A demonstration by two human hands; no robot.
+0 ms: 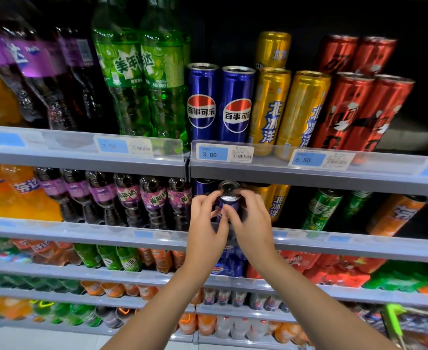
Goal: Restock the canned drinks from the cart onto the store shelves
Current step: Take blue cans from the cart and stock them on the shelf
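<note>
A blue Pepsi can (229, 198) stands upright at the front of the second shelf (81, 229), its silver top just under the shelf above. My left hand (206, 224) grips its left side and my right hand (249, 223) grips its right side, fingers curled round the can. Another blue can (203, 186) sits right behind and to the left of it. On the top shelf (309, 173) two blue Pepsi cans (219, 104) stand above a 3.00 price tag. The cart is not in view.
Yellow cans (287, 109) and red cans (354, 107) stand right of the Pepsi on the top shelf; green bottles (142, 72) and purple bottles (56, 72) are left. On the second shelf, purple bottles (132, 200) crowd the left, and a yellow can (276, 200), green cans (321, 208) and an orange can (394, 213) the right.
</note>
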